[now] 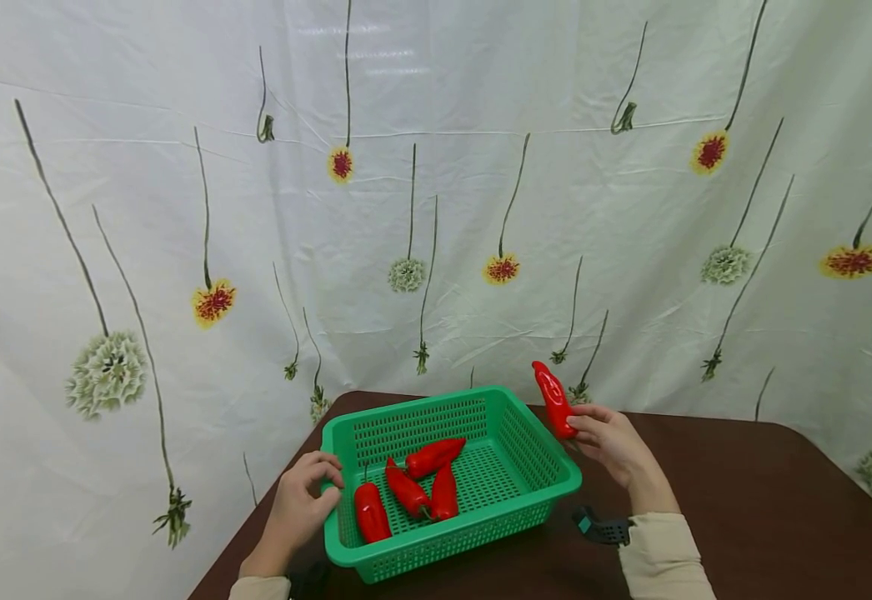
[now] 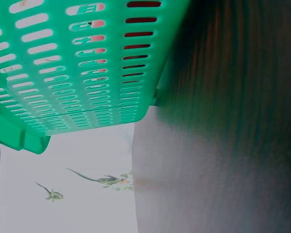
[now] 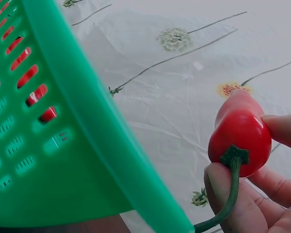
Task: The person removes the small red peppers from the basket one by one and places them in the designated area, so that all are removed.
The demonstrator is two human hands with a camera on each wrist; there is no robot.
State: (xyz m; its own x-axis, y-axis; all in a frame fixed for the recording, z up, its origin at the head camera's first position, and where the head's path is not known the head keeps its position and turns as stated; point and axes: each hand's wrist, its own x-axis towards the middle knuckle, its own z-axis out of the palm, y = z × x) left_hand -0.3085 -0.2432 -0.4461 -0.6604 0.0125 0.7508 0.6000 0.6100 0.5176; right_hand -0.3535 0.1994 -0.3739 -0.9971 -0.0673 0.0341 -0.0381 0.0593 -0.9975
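Observation:
My right hand (image 1: 612,446) pinches a red pepper (image 1: 553,398) near its stem end, its pointed tip up, over the right rim of a green plastic basket (image 1: 529,417). In the right wrist view the pepper's green stem (image 3: 234,189) curves down beside the thumb, close to the rim. Fingers of my left hand (image 1: 303,500) are curled at the basket's left rim. Several red peppers (image 1: 409,490) lie inside, mostly toward the left. The left wrist view shows the basket's slotted side wall (image 2: 87,68), with hardly any of the hand visible.
The basket stands on a dark brown table (image 1: 721,500). Behind it hangs a white curtain (image 1: 436,333) printed with flowers. A dark band with a green piece (image 1: 603,528) is at my right wrist.

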